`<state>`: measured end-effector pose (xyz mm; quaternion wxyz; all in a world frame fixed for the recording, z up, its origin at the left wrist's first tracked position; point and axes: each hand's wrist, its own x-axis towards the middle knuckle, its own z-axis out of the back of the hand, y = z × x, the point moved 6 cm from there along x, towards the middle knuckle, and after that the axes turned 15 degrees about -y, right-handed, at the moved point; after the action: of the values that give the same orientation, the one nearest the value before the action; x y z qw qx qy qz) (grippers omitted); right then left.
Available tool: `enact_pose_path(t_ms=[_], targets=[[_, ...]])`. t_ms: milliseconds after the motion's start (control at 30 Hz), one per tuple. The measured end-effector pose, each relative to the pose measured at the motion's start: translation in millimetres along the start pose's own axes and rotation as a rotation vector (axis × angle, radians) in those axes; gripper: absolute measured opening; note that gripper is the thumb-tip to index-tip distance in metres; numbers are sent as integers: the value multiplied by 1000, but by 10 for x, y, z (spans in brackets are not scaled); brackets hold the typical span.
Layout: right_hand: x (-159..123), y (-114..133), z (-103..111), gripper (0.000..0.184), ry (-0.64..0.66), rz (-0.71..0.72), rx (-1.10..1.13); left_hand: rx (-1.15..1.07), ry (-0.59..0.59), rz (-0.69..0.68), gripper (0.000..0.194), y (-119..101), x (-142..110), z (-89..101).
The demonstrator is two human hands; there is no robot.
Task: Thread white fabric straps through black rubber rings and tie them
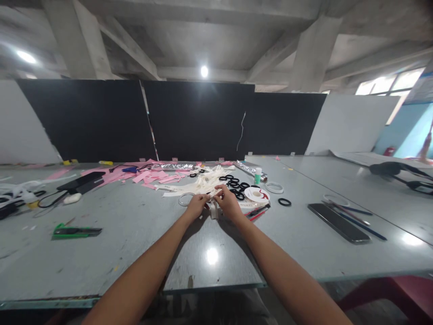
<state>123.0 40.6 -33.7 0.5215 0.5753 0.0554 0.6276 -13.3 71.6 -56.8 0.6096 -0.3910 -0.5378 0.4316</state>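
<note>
Both my arms reach far out over the grey table (135, 243). My left hand (196, 206) and my right hand (228, 201) meet at a small white strip piece (214, 208), fingers pinched together on it. Just beyond the hands lies a heap of white strips (203, 182). A clear ring (185, 199) rests by my left hand. Several black rings (234, 184) lie by my right hand, next to a white tape roll (256, 194).
Pink paper scraps (158, 177) spread at the back. A green cutter (75, 231) lies front left, a black device with cable (81, 181) beyond it. A dark phone (338, 222) and pens (355, 220) lie right. A lone black ring (284, 201) and a green-capped bottle (258, 175) stand nearby.
</note>
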Motion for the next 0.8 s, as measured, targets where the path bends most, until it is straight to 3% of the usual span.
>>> enact_pose_path(t_ms=[467, 800], targets=[[6, 34, 7, 36, 13, 18, -31, 191, -12, -109, 38, 114, 84, 24], [7, 56, 17, 34, 33, 20, -23, 206, -11, -87, 37, 51, 44, 23]])
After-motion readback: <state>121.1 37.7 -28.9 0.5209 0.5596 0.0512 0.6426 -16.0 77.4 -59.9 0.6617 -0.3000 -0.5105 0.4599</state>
